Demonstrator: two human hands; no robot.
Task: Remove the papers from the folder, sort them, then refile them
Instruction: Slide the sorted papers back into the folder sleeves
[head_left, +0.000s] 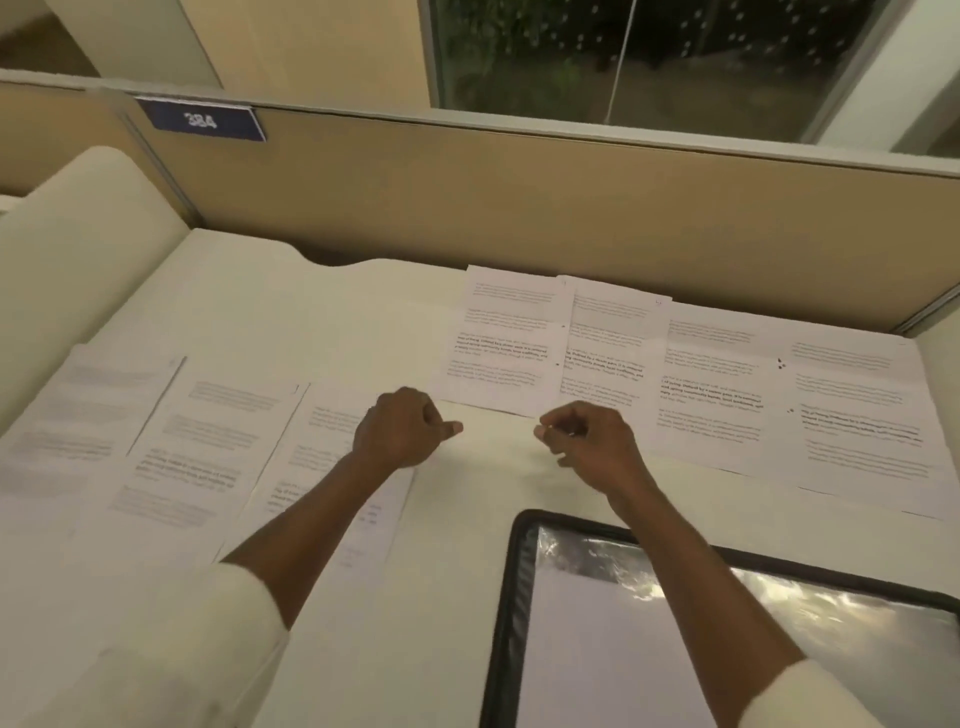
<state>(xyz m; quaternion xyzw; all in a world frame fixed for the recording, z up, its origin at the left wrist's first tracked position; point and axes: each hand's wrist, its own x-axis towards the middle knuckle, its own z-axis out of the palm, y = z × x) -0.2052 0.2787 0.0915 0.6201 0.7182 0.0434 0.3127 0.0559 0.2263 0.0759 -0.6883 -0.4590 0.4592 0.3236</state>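
Matt printed paper sheets (706, 384) lie on a smooth matt desk (291, 312); the folder (727, 623) is glossy, crinkled plastic.

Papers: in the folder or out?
Out: sheets lie spread across the desk, beyond the folder. Whether any remains inside, cannot tell.

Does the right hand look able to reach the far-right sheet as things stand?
Probably yes: the right hand hovers curled over bare desk, and the far-right sheet lies flat and uncovered to its right, with nothing between. The folder sits nearer the person, off that path.
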